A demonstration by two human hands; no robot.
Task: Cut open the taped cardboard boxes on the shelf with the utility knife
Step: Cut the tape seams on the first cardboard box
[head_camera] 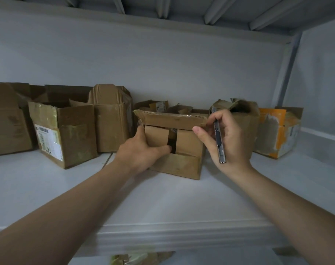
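Note:
A small brown cardboard box (184,165) lies on its side in the middle of the white shelf (163,203), its flaps facing me and parted by a dark gap. My left hand (141,150) grips the box's left inner flap, thumb at the gap. My right hand (229,142) holds a slim grey utility knife (219,138) upright in its fingers while its thumb and fingertips touch the right end of the raised top flap (170,119). I cannot see whether the blade is out.
Several opened brown boxes (67,131) stand along the back wall to the left, one with a white label. Behind my right hand sits a torn box, and an orange-and-white box (277,134) stands at the right. The shelf's front edge is near me.

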